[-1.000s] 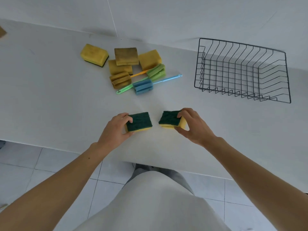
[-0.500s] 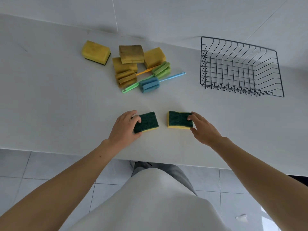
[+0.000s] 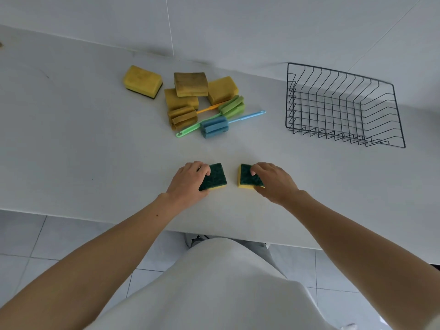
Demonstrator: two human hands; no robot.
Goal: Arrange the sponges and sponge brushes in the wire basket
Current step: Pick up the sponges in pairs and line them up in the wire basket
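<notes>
Left sponge [image 3: 214,176] flat on counter [image 3: 71,148], green face up, long axis slanting away-left; left hand [image 3: 188,182] fingers gripping it. Right sponge [image 3: 248,178] just beside, apart, right hand [image 3: 273,181] fingers clasping it. Yellow sponges [image 3: 190,84] and sponge brushes [image 3: 214,126] farther back. Wire basket [image 3: 342,103] far right, path unobstructed.

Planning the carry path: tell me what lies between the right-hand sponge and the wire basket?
Nothing: bare countertop between sponge and wire basket, in the head view.
</notes>
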